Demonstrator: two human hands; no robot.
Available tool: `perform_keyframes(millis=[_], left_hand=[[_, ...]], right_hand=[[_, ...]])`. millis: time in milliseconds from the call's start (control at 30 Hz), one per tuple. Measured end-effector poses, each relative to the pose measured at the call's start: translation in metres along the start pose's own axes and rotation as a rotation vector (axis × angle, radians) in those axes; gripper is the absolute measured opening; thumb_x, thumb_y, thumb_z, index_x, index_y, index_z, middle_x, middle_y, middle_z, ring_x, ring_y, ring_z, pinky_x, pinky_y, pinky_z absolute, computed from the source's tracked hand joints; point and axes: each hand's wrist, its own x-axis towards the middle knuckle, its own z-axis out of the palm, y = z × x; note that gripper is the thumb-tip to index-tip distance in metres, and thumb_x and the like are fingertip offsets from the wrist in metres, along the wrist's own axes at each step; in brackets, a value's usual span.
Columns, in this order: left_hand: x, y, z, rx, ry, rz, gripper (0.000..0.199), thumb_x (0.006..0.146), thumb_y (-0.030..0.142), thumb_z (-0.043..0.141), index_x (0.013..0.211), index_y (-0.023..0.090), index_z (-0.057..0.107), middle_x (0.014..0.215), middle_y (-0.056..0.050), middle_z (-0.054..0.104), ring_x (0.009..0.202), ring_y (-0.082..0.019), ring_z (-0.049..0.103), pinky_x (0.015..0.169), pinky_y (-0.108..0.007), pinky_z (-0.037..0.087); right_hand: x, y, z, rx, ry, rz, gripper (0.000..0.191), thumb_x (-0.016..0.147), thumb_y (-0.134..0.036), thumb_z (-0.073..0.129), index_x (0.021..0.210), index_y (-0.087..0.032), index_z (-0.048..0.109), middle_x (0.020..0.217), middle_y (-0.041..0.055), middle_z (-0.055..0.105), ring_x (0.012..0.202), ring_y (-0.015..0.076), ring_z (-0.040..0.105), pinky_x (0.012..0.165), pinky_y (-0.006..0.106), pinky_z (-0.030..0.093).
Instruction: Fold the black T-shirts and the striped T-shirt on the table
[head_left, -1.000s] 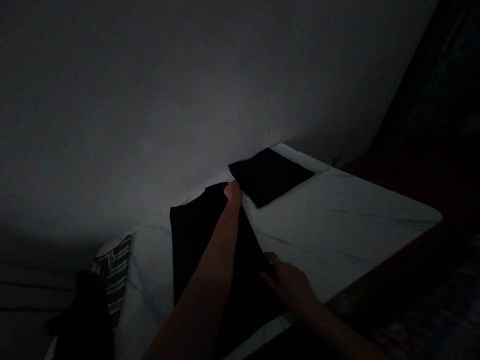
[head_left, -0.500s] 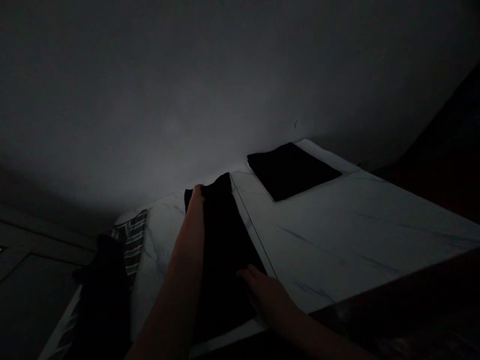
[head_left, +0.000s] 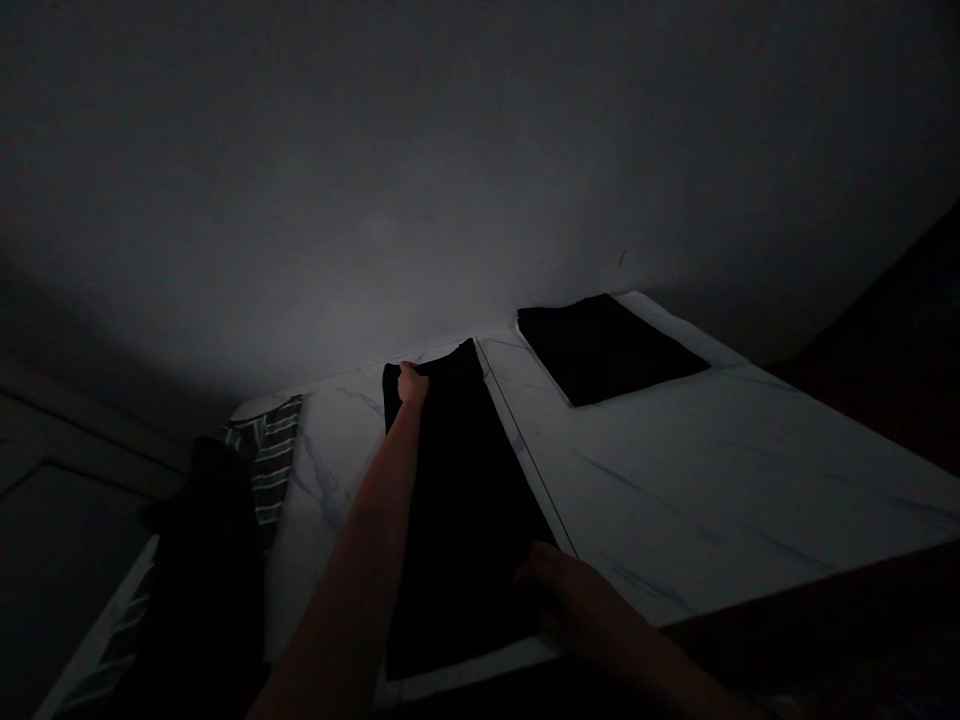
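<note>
A long folded black garment [head_left: 465, 510] lies lengthwise across a white marble-patterned tabletop [head_left: 675, 470]. Its exact kind is lost in the dark. My left arm reaches along the left side, and my left hand [head_left: 412, 384] is closed on the cloth near the far edge. At the near right edge, my right hand [head_left: 566, 585] touches the garment with bent fingers; deep shadow hides the fingertips and whether they grip it.
A folded black cloth [head_left: 607, 350] lies at the back right on something white. On the left are a dark garment [head_left: 210, 570] and striped cloth [head_left: 274, 465]. A grey wall [head_left: 450, 180] rises behind the table, and a seam [head_left: 525, 445] crosses the top.
The view has shifted, so the table sits further right. My right hand has slid slightly right along the garment's near edge. My left hand stays at the far end.
</note>
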Motion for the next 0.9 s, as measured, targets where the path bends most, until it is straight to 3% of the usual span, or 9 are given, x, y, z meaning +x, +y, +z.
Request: perform_keyframes(millis=[100,233,300,400,533,667,733,800,900], left_hand=[[-0.006,-0.002,-0.007,0.031,0.002,0.000,0.044,0.073,0.006,0.064,0.114,0.018,0.055,0.106,-0.012,0.069,0.102,-0.025,0.066,0.088,-0.034,0.048],[-0.008,0.001,-0.016,0.051,-0.002,0.045,0.037,0.080,0.009,0.059,0.115,0.020,0.055,0.111,-0.008,0.069,0.105,-0.019,0.064,0.089,-0.028,0.047],[-0.008,0.002,-0.020,0.065,-0.009,0.069,0.036,0.082,0.010,0.057,0.116,0.021,0.056,0.111,-0.006,0.068,0.105,-0.017,0.063,0.089,-0.025,0.047],[-0.013,0.004,-0.023,0.103,-0.032,0.079,0.035,0.082,0.008,0.055,0.114,0.023,0.059,0.110,-0.006,0.067,0.105,-0.019,0.062,0.088,-0.028,0.047],[-0.030,0.011,-0.026,0.191,0.006,0.098,0.035,0.082,0.008,0.053,0.112,0.022,0.064,0.126,-0.013,0.057,0.113,-0.027,0.057,0.091,-0.038,0.048],[-0.060,0.021,-0.028,0.307,0.023,0.452,0.029,0.088,0.019,0.055,0.116,0.022,0.065,0.135,-0.012,0.052,0.125,-0.030,0.047,0.103,-0.045,0.043],[-0.081,0.021,-0.026,0.303,-0.103,0.679,0.032,0.091,0.027,0.055,0.122,0.022,0.062,0.140,-0.010,0.051,0.129,-0.028,0.045,0.108,-0.045,0.039],[-0.105,0.017,-0.021,0.292,-0.277,0.872,0.039,0.095,0.033,0.051,0.132,0.022,0.056,0.147,-0.009,0.048,0.134,-0.026,0.043,0.113,-0.044,0.035],[-0.143,0.003,-0.015,0.321,-0.523,1.006,0.051,0.099,0.039,0.041,0.145,0.018,0.042,0.156,-0.012,0.038,0.144,-0.026,0.033,0.119,-0.046,0.025]], right_hand=[[-0.003,0.006,0.001,0.001,0.056,-0.115,0.050,0.066,-0.002,0.048,0.106,-0.022,0.071,0.102,0.0063,0.066,0.090,0.0185,0.065,0.078,0.029,0.050],[-0.010,0.016,0.001,-0.061,0.301,-0.310,0.045,0.077,-0.008,0.048,0.114,-0.023,0.069,0.096,0.0084,0.065,0.092,0.0219,0.061,0.079,0.035,0.049],[-0.012,0.019,0.001,-0.095,0.335,-0.335,0.045,0.081,-0.009,0.046,0.118,-0.024,0.067,0.097,0.0090,0.065,0.093,0.0223,0.060,0.080,0.037,0.048],[-0.010,0.017,0.000,-0.178,0.169,-0.296,0.049,0.079,-0.009,0.050,0.122,-0.025,0.066,0.102,0.0092,0.066,0.094,0.0227,0.059,0.080,0.037,0.047],[-0.007,0.006,-0.006,-0.302,-0.066,-0.265,0.051,0.080,-0.013,0.058,0.129,-0.026,0.064,0.096,0.0086,0.065,0.089,0.0237,0.058,0.079,0.038,0.045],[-0.009,0.001,-0.022,-0.209,-0.150,-0.298,0.045,0.090,-0.031,0.062,0.134,-0.023,0.061,0.103,0.0101,0.066,0.094,0.0234,0.059,0.083,0.039,0.048],[-0.005,0.005,-0.032,-0.123,-0.092,-0.291,0.040,0.097,-0.036,0.054,0.135,-0.024,0.060,0.106,0.0094,0.066,0.096,0.0214,0.061,0.085,0.037,0.051],[0.007,0.012,-0.040,-0.130,0.068,-0.294,0.038,0.101,-0.032,0.043,0.135,-0.025,0.059,0.113,0.0098,0.065,0.103,0.0208,0.061,0.089,0.037,0.053],[0.036,0.026,-0.046,-0.341,0.236,-0.354,0.043,0.100,-0.023,0.041,0.141,-0.020,0.051,0.142,0.0143,0.052,0.128,0.0256,0.050,0.107,0.047,0.044]])
